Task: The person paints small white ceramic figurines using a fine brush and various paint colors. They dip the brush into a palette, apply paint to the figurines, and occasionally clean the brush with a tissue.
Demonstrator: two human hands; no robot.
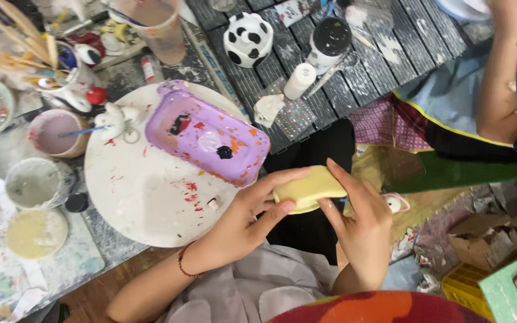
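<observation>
Both my hands hold a pale yellow painted piece (307, 188) over my lap, just off the table's edge. My left hand (243, 218), with a red thread bracelet at the wrist, pinches its left end between thumb and fingers. My right hand (361, 224) grips its right end from above. A small white and pink bit (395, 204) shows past my right hand. A lilac-painted box-shaped figure (207, 136) with red, orange and black marks lies on a round white board (145, 200) beside my left hand.
Paint cups (55, 133) (34, 182), a jar of brushes and sticks (28, 45), a black-and-white cow figure (248, 37), a white bottle (299, 80) and a black-lidded jar (330, 40) crowd the dark slatted table (402, 36). Another person's arm (501, 78) reaches in at the upper right.
</observation>
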